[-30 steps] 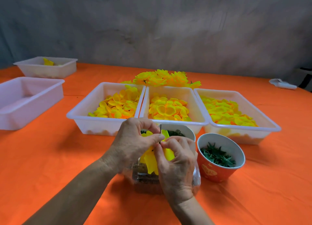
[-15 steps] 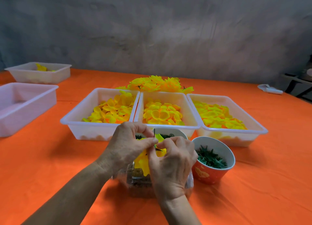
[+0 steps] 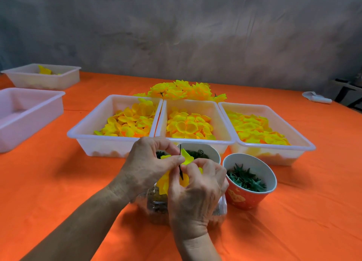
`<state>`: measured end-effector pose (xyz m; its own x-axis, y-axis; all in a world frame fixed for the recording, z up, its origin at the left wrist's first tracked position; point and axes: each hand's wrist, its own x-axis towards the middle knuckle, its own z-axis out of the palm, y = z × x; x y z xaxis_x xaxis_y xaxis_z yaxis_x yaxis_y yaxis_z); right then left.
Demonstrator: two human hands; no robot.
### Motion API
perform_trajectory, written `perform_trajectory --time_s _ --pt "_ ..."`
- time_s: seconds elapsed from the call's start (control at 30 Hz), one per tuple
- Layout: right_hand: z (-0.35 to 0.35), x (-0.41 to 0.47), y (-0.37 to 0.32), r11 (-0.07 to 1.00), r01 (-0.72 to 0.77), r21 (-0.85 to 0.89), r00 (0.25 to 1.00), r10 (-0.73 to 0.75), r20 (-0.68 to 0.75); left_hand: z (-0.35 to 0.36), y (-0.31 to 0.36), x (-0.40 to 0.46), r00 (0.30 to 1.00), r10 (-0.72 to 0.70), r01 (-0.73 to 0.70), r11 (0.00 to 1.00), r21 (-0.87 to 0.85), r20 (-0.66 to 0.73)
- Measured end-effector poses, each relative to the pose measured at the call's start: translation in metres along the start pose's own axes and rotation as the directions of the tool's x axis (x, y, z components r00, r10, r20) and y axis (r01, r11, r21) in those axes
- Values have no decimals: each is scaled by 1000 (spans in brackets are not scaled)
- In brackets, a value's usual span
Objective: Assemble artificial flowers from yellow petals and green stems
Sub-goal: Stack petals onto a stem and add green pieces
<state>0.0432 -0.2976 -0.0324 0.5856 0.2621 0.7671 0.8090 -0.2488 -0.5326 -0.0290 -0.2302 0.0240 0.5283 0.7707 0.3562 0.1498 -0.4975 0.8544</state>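
Observation:
Both hands meet over the front middle of the orange table. My left hand (image 3: pixel 145 166) pinches a yellow petal piece (image 3: pixel 187 156) between thumb and fingers. My right hand (image 3: pixel 197 190) pinches the same petals where a thin dark green stem (image 3: pixel 180 165) pokes up through them. More yellow petal hangs below between the hands. Three white trays (image 3: pixel 117 141) behind hold loose yellow petals. Finished yellow flowers (image 3: pixel 182 89) lie heaped behind the trays.
A red cup (image 3: pixel 248 198) of green leaf parts stands right of my hands; a white cup (image 3: pixel 211 150) of dark rings sits behind them. A clear container (image 3: pixel 156 206) is under my hands. Two more white trays (image 3: pixel 29 112) are at left. A white object (image 3: pixel 316 97) lies far right.
The view has shifted slightly. My hands stay together on the petals and stem, with the fingers working a little; the stem tip still sticks up.

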Motion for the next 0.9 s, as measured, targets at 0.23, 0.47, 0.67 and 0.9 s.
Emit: perform_trajectory --time_s 0.23,0.47,0.67,0.9 --pt "11 -5 7 993 12 115 999 -7 -38 0 -7 4 1000 28 -28 999 -18 -1" --pt "14 -5 10 990 27 138 999 -23 -29 0 -11 6 1000 29 -29 999 -15 -5" --pt "1 0 7 993 -15 121 998 8 60 -1 -4 5 1000 -17 17 1000 -14 4" --pt "-15 13 3 996 -23 81 984 8 180 -3 0 3 998 -64 64 997 -37 22"
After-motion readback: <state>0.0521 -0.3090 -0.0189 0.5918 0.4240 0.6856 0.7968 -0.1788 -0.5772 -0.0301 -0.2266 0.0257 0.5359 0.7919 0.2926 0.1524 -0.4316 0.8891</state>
